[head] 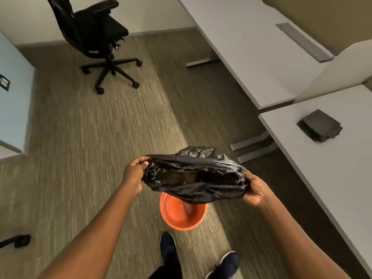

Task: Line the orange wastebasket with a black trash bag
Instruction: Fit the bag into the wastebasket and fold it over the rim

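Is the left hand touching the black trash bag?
Touching. The head view shows the left hand pinching one side of the black trash bag mouth, thumb over its rim, held above the orange wastebasket.

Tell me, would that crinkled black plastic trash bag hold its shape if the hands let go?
Probably not. The crinkled black plastic trash bag sags and wrinkles between the left hand and right hand, so it looks floppy and light. Its glossy film may be slippery, hence the pinched grips.
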`<state>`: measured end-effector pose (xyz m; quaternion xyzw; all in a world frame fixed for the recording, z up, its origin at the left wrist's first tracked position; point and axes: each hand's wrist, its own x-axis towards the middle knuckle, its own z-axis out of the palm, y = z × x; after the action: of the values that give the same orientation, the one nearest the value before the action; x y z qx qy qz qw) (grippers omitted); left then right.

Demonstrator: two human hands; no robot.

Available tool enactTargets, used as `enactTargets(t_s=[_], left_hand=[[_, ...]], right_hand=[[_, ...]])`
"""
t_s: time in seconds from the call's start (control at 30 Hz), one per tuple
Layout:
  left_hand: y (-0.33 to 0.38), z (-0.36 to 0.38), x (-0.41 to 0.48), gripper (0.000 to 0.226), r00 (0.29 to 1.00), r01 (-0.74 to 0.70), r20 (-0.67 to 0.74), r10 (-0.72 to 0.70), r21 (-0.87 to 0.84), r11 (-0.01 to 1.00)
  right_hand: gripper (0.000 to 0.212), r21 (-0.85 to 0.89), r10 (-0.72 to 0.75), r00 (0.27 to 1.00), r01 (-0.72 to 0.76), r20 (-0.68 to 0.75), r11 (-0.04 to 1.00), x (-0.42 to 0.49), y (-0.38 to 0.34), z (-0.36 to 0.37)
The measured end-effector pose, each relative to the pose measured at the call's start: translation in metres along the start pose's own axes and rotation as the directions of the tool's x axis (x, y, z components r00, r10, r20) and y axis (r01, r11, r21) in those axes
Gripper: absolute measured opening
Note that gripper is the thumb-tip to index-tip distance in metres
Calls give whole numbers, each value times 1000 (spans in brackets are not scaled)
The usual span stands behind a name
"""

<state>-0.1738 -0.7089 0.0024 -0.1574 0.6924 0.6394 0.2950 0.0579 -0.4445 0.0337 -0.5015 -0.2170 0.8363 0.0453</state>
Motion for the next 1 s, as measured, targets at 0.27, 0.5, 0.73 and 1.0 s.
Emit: enactTargets(t_s=[0.27, 0.5, 0.73, 1.0], left_hand=[[-39, 2, 13, 38, 982, 187, 66, -177, -226, 956], [-111, 10, 37, 81, 990, -36, 141, -15, 351, 936], [-203, 15, 80, 69, 991, -123, 118, 61, 640, 759], [-294, 8, 149, 25, 993, 82, -119, -27, 492, 866]], right_hand=[[42, -487, -203, 914, 6, -352, 874, 51, 27, -18], [41, -596, -240, 897, -33, -372, 802, 115, 57, -52], [34, -659, -218, 901, -94, -376, 746, 191, 94, -93], [26, -769, -273, 903, -90, -331, 633, 281, 129, -139]])
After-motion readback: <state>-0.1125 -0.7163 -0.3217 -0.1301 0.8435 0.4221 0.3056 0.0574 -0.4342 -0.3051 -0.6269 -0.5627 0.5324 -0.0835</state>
